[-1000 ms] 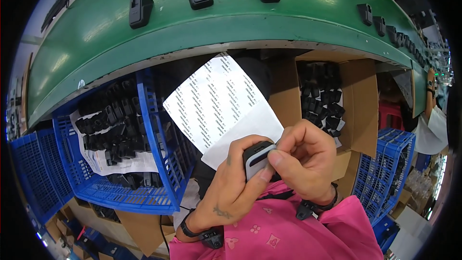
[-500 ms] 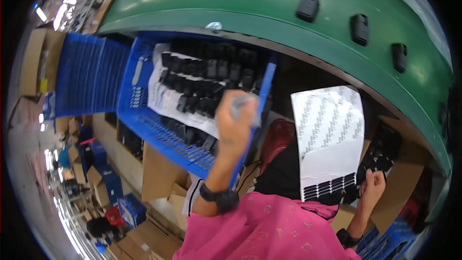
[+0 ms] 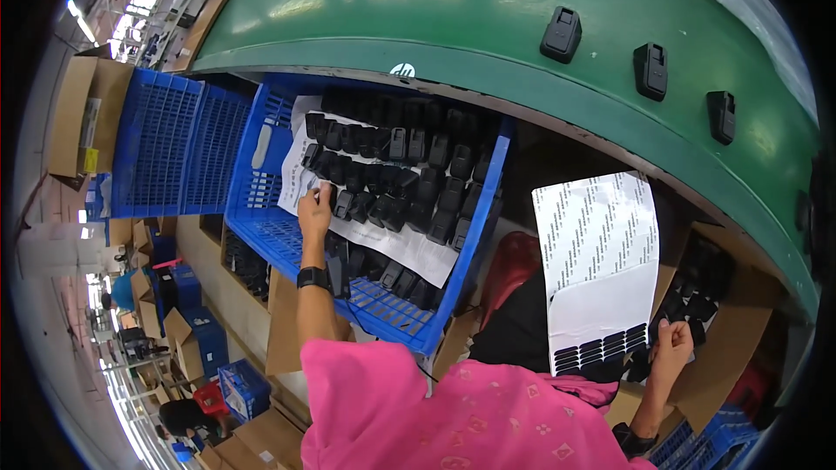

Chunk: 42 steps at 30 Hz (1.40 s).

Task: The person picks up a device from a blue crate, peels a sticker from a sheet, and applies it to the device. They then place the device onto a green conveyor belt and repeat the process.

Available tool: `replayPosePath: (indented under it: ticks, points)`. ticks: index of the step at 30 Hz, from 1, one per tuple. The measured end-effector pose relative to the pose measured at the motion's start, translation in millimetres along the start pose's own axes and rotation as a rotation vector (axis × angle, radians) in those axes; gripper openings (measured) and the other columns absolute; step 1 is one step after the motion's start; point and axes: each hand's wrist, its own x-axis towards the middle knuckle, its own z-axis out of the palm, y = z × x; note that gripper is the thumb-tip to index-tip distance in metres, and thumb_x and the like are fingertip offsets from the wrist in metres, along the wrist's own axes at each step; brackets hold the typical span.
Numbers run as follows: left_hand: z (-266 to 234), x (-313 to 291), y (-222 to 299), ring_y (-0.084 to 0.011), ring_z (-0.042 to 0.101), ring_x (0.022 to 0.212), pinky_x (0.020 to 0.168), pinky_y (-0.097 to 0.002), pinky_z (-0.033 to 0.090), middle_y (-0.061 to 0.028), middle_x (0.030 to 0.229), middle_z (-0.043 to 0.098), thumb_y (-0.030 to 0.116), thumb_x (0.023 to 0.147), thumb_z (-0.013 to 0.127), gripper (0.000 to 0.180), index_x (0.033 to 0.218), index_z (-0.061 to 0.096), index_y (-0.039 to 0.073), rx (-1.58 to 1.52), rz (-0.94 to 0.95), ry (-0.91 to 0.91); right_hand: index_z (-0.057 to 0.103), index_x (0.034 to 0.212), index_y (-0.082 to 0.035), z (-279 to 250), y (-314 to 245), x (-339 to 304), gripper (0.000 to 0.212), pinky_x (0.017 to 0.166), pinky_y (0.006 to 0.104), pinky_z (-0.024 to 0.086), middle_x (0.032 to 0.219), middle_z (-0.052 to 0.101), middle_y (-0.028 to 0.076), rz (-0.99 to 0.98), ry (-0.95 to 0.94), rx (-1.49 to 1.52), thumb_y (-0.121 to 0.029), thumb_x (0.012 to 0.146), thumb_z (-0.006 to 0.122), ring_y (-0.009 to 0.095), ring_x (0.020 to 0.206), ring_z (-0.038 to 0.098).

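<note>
since half a second ago the left hand (image 3: 313,211) has come down from above the crate's near wall into the blue crate (image 3: 475,235), and the view has swung a little to the left. its fingers now curl among the black plastic parts (image 3: 396,183) at the left end of the row, touching them over a white paper sheet (image 3: 409,248) that lines the crate; whether they actually pinch one part cannot be told. a dark watch (image 3: 312,278) sits on that wrist.

the right hand (image 3: 670,344), low on the right, is closed in a fist just beside the lower edge of a white label sheet (image 3: 596,252) with dark stickers, next to a cardboard box (image 3: 731,357) of more black parts. three black parts (image 3: 562,33) ride the green conveyor belt (image 3: 366,9) above.
</note>
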Motion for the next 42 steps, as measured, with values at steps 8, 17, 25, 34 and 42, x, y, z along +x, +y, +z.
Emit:
replayPosePath:
  ticks: [8,17,25,34,42]
  points:
    - [-22.0,-11.2,25.8,-0.0405,0.06,0.086,0.076,-0.0453,0.045,-0.0253,0.094,0.063,0.032,0.094,0.045,0.04,0.105,0.059,-0.004,0.194,0.187,0.184,0.044,0.071,-0.01,-13.6,16.0,-21.5,0.026,0.043,0.019,0.021,0.057,0.037,-0.008,0.0,0.095,-0.041,-0.013,0.088,0.063,0.0,0.048,0.032]
    - [-17.1,-65.8,413.6,-0.0434,0.055,0.102,0.083,-0.0469,0.047,-0.0255,0.119,0.049,0.063,0.081,0.054,0.079,0.132,0.041,0.004,-0.083,0.892,0.203,0.063,0.094,0.002,15.2,-54.1,-46.5,0.013,0.058,0.0254,0.041,0.075,0.054,0.007,-0.479,0.116,-0.414,-0.001,0.083,0.058,0.015,0.065,0.052]
    - [-12.2,-60.3,449.3,-0.0364,0.062,0.092,0.078,-0.041,0.049,-0.0164,0.106,0.063,0.043,0.088,0.056,0.057,0.129,0.043,0.006,-0.024,1.002,0.034,0.062,0.108,0.001,32.1,-45.1,-57.1,0.034,0.067,0.0337,0.046,0.091,0.054,0.015,-0.513,0.037,-0.569,-0.006,0.076,0.069,0.027,0.079,0.057]
    - [-47.7,-302.1,375.2,-0.01,0.047,0.075,0.068,-0.0239,0.043,-0.0063,0.097,0.046,0.016,0.089,0.056,0.051,0.133,0.031,0.006,-1.006,0.518,-1.602,0.057,0.098,0.0,23.2,-33.5,-55.0,0.029,0.069,0.0387,0.046,0.091,0.054,0.016,-0.415,-0.016,-0.586,-0.002,0.07,0.067,0.036,0.082,0.056]
    - [-28.2,-322.4,355.6,-0.0105,0.053,0.075,0.065,-0.023,0.045,-0.0067,0.097,0.051,0.011,0.091,0.054,0.046,0.131,0.031,0.006,-1.275,0.303,-1.689,0.054,0.085,0.001,15.1,-58.3,-58.9,0.017,0.064,0.035,0.045,0.08,0.053,0.014,-0.483,-0.11,-0.49,0.005,0.07,0.061,0.031,0.071,0.055]
